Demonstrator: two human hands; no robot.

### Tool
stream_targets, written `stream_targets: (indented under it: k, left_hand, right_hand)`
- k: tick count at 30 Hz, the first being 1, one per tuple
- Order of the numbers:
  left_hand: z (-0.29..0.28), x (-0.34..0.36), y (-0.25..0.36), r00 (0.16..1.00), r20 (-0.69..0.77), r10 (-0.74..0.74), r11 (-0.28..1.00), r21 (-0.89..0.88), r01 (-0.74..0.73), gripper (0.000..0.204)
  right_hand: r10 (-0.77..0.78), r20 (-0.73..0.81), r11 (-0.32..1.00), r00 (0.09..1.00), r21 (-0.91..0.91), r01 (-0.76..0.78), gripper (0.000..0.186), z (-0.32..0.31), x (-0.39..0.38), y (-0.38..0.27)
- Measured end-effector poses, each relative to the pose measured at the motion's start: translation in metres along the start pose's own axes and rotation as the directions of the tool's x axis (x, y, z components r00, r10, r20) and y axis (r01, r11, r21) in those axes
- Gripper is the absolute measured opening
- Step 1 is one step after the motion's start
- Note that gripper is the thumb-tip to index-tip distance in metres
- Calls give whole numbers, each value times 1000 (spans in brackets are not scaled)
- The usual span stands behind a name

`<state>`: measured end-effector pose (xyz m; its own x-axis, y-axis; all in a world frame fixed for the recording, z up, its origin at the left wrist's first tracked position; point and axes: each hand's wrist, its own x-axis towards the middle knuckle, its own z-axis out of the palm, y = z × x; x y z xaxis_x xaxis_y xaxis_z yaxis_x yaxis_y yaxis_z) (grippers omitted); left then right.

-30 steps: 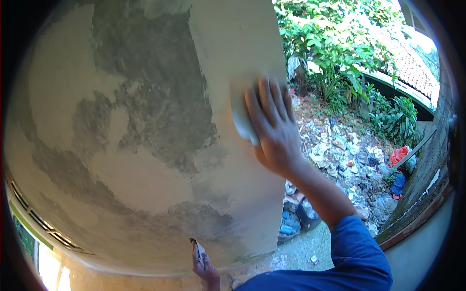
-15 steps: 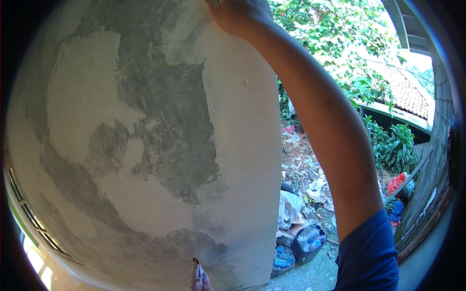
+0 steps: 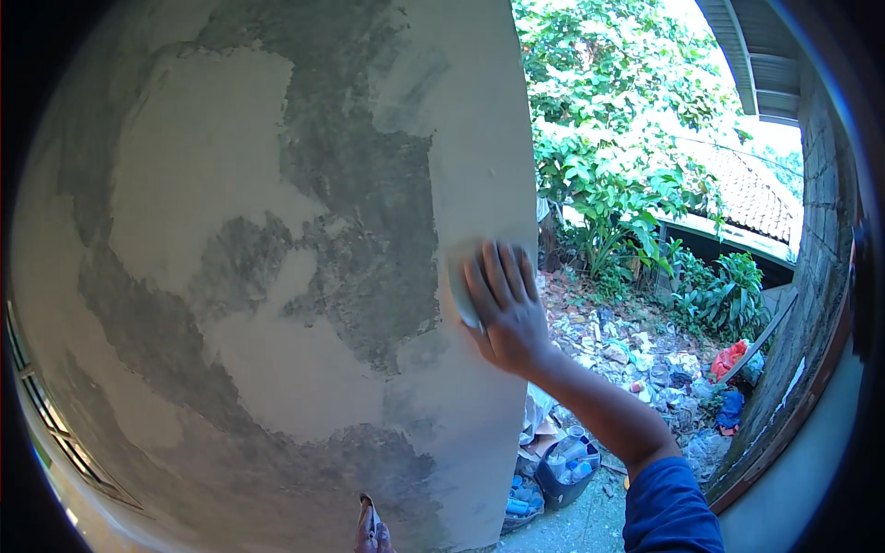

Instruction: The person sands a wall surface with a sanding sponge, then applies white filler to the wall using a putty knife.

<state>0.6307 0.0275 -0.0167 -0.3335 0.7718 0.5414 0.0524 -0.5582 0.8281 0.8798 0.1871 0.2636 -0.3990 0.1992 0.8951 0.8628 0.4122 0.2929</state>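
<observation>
My right hand (image 3: 505,309) reaches forward against the upright wall (image 3: 277,387) near its right edge. Its fingers are slightly blurred and point upward over a pale flat piece with a rounded edge (image 3: 464,293), pressed towards the wall; its exact kind does not show. Patches of smooth whitish coating and rough grey cover the wall. Low in the middle, only the fingertips of my left hand (image 3: 372,535) show. They are closed together, with a dark tip and whitish smears on them, and what they hold cannot be made out.
Past the wall's right edge, litter (image 3: 636,359) covers the ground. A dark tub of plastic cups and bottles (image 3: 567,470) stands by the wall's foot. Leafy plants (image 3: 627,138) and a tiled roof (image 3: 737,180) lie beyond. A block wall (image 3: 816,249) bounds the right.
My right hand has come down from the wall's top to about mid-height, its arm now bent lower. The view has shifted slightly. My left hand stays nearly in place.
</observation>
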Motion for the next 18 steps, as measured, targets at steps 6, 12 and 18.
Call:
stream_targets:
  k: [6, 12, 18]
  left_hand:
    - [-42, 5, 8, 999, -34, 38, 995, 95, -35, 43]
    - [-67, -2, 27, 999, -32, -35, 995, 95, 38, 42]
    - [-96, -17, 36, 988, -19, -151, 983, 104, 152, 42]
  right_hand:
    - [22, -119, 999, 993, -36, -26, 66, -18, 67, 8]
    - [-57, -440, 971, 896, -232, -51, 58, -54, 226, 81]
    - [7, -473, 982, 881, -162, -95, 57, -46, 237, 80]
